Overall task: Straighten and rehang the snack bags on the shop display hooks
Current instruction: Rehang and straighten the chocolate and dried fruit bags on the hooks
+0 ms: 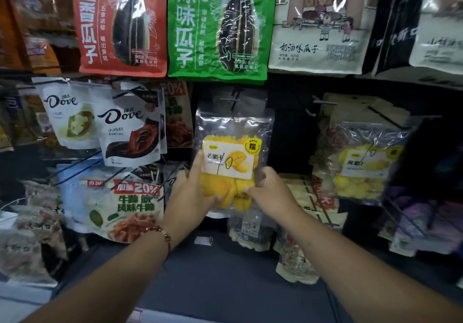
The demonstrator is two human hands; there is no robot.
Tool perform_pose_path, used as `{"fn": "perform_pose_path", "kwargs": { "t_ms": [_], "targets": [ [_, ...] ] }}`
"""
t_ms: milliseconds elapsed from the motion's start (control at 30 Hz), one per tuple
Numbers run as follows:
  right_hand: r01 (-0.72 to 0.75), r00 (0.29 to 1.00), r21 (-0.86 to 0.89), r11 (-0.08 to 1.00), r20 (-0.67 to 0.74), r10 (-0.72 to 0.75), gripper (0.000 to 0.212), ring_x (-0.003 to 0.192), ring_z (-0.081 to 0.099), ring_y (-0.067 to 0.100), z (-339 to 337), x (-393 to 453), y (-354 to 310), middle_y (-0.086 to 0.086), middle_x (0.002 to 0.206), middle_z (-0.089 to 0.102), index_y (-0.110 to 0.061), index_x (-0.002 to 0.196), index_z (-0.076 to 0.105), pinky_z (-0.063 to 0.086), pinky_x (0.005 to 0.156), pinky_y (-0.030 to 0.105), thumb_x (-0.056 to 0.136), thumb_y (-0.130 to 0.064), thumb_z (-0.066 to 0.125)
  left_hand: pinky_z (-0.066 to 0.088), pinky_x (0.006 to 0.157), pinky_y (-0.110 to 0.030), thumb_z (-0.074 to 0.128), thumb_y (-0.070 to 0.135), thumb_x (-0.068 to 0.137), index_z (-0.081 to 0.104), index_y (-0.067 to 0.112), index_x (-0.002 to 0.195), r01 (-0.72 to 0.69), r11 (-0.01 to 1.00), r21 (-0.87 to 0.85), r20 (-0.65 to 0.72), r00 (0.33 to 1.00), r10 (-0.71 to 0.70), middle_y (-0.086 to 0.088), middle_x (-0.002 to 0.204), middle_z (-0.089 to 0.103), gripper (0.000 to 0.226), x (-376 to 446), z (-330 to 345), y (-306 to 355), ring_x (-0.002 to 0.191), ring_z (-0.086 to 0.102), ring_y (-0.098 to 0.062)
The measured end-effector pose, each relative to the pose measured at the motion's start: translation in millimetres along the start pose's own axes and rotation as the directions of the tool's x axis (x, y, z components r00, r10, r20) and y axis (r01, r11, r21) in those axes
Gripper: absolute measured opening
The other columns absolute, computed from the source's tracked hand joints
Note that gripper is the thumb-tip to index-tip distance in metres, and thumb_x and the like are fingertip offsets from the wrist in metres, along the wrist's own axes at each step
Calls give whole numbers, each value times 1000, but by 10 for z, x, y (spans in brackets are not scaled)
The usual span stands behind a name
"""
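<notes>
Both hands grasp the clear dried mango bag [231, 152] by its lower end, in the middle of the display. The left hand [191, 192] holds the bag's lower left side, its fingers reaching up along the left edge and its thumb pressed across the yellow fruit near the bottom. The right hand [269, 190] grips the lower right corner, fingers curled round the edge and thumb on the front. Most of the bag rises above the two grips, upright and facing out, its white label with a handwritten mark sitting just above the fingers. The bag's top edge lies just below a dark metal hook [234, 98]; whether the hook passes through the bag cannot be told. A beaded bracelet [165, 235] circles the left wrist. Directly above hangs a green sunflower seed bag [218, 27], with a red sunflower seed bag [122, 24] to its left. Left of the mango bag hang two Dove chocolate bags [130, 127], and well to the right another clear bag of yellow fruit [363, 162].
</notes>
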State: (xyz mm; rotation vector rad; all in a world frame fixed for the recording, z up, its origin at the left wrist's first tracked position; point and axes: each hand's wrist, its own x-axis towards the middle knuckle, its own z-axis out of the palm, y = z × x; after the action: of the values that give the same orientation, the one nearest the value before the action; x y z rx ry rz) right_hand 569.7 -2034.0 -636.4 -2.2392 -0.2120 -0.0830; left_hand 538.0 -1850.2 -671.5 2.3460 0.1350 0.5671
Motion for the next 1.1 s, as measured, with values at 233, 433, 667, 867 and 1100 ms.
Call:
{"fn": "perform_pose_path", "kwargs": {
  "t_ms": [233,433,667,867,1100],
  "targets": [
    [-9,996,0,1000,-85,9,41,74,61,12,-122,269,131,-6,93,63,-22,130,47,45,55,27,92,-25,62,51,86,-37,77,43,80,-2,43,153,-25,999,25,-11,1000,25,4,120,33,108,256,186,139,103,51,-18],
    [-22,999,-12,1000,-24,22,48,84,67,23,-147,476,229,4,96,67,-18,133,44,57,77,45,89,-24,63,52,83,-40,69,32,86,8,39,153,4,998,69,-14,1000,-3,-5,132,40,91,544,361,183,101,56,-24],
    [37,999,-144,989,10,-36,65,95,60,20,-195,187,400,5,111,61,-17,148,32,49,80,35,93,-35,61,42,95,-31,59,29,94,39,22,148,-145,968,206,-5,989,150,-3,135,48,58,163,392,59,123,47,-22],
    [112,991,-372,921,112,-76,53,91,64,16,-289,-275,693,7,139,53,-22,150,33,47,78,29,100,-31,47,41,106,-44,58,23,91,53,18,137,-339,850,403,141,941,308,-5,130,57,46,-345,415,-11,124,50,-30],
    [155,976,-518,841,213,-49,55,142,28,25,-228,-750,1142,4,151,36,-13,149,30,32,112,35,97,-22,46,8,122,-46,41,50,100,0,25,158,-316,759,569,434,899,49,-10,165,-2,75,-794,492,70,151,-1,-32]
  ]
}}
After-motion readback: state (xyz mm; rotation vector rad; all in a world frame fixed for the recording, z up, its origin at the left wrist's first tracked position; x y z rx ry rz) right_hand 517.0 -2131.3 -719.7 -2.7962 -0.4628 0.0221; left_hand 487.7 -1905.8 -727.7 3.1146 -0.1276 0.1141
